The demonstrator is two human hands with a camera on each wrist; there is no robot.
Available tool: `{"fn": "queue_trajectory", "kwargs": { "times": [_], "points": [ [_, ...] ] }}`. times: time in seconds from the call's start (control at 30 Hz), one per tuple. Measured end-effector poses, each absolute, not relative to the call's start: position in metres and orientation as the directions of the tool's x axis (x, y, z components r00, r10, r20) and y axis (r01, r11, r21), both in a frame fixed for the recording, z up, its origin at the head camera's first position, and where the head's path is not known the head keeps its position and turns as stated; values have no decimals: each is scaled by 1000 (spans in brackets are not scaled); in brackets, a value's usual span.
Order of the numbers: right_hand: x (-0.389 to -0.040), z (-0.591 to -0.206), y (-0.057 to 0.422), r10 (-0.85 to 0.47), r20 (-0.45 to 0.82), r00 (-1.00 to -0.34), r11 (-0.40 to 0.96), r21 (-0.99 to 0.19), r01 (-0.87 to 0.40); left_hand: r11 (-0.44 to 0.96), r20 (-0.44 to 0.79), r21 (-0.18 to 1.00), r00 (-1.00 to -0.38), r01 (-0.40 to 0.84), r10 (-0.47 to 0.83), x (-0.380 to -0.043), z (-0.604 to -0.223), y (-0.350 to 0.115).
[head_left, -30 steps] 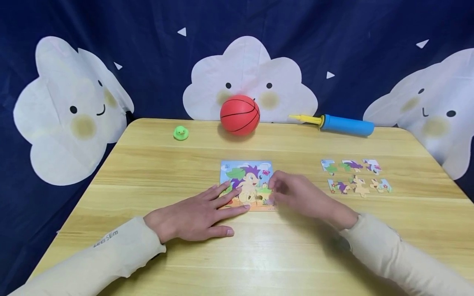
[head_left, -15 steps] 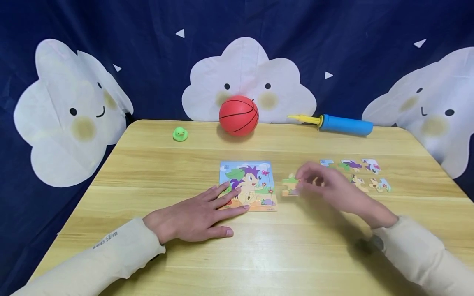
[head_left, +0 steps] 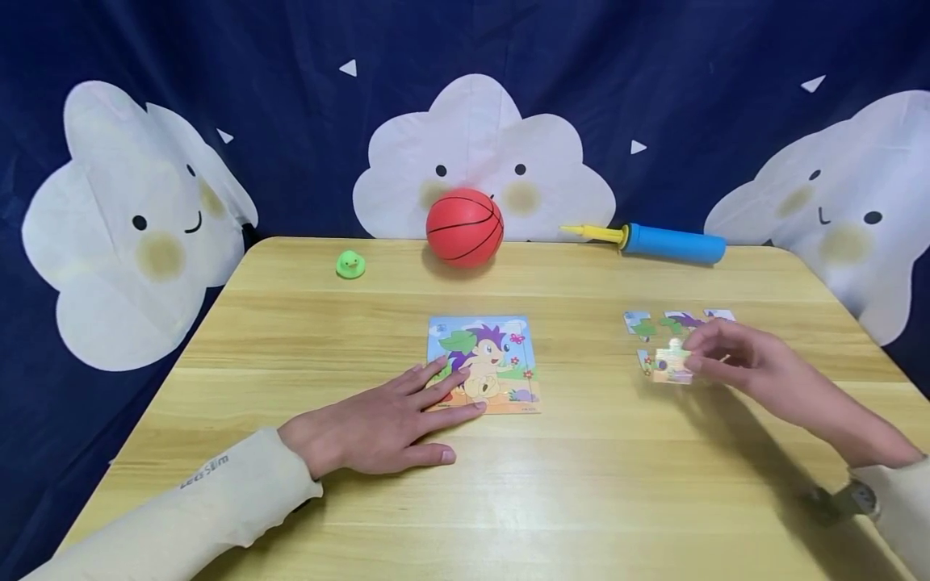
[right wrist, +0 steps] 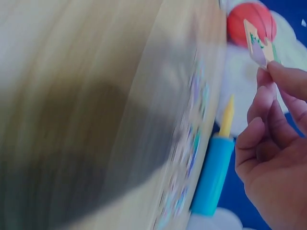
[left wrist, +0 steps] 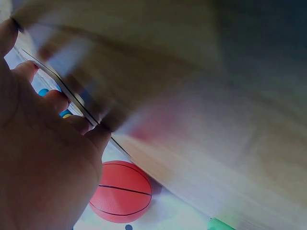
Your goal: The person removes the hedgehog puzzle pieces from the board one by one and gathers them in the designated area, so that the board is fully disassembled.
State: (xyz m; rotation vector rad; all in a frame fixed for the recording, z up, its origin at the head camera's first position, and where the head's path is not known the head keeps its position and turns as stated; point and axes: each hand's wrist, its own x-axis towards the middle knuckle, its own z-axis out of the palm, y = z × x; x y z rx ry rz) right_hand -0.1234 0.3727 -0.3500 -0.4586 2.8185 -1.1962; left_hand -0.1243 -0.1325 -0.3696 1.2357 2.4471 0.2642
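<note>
Purple, green and orange on a puzzle piece (head_left: pixel 670 367), pinched between thumb and fingertips of the right hand (head_left: pixel 756 367). Right wrist view: piece raised off the table, other fingers curled inward. From the head camera it overlaps the loose pieces (head_left: pixel 639 325) lying on the right side of the table (head_left: pixel 436 516). Far row shows 3; near row mostly covered by hand and held piece, so its count is uncertain.

Left hand (head_left: pixel 378 424) laid out straight-fingered and spread, fingertips resting on the near left part of the picture board (head_left: pixel 501 355), thumb on the wood just outside it. Board lies flat, mid-table, well apart from the held piece; print of a purple-spined hedgehog under a green leaf.

Farther out, left to right along the far edge: green duck (head_left: pixel 350 265), red ball (head_left: pixel 465 227), blue pump (head_left: pixel 672 244) with yellow nozzle. Behind: dark blue curtain (head_left: pixel 291 48), 3 white clouds.
</note>
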Motion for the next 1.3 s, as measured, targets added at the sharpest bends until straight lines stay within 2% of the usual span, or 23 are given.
{"fn": "queue_trajectory", "kwargs": {
  "times": [0.17, 0.43, 0.63, 0.77, 0.87, 1.07, 1.3],
  "points": [
    [-113, -351, 410, -237, -10, -971, 705, -690, -165, 597, -257, 336, -539, 729, 802, -124, -370, -133],
    [-100, -359, 463, -98, -235, -967, 794, -605, 67, 600, -262, 337, -540, 726, 800, -125, -369, -133],
    [-91, -374, 488, -101, -209, -973, 798, -601, 46, 599, -261, 335, -539, 727, 801, -125, -370, -133],
    [-88, -378, 495, -93, -237, -967, 802, -593, 68, 599, -261, 332, -539, 729, 801, -125, -370, -133],
    [-88, -380, 495, -77, -238, -968, 814, -575, 77, 600, -263, 336, -539, 726, 800, -125, -371, -133],
    [-89, -387, 493, -86, -148, -985, 823, -568, 13, 602, -264, 337, -541, 725, 799, -125, -371, -133],
    [-92, -389, 490, -75, -171, -982, 846, -533, 29, 594, -249, 336, -539, 731, 805, -125, -371, -133]
  ]
}}
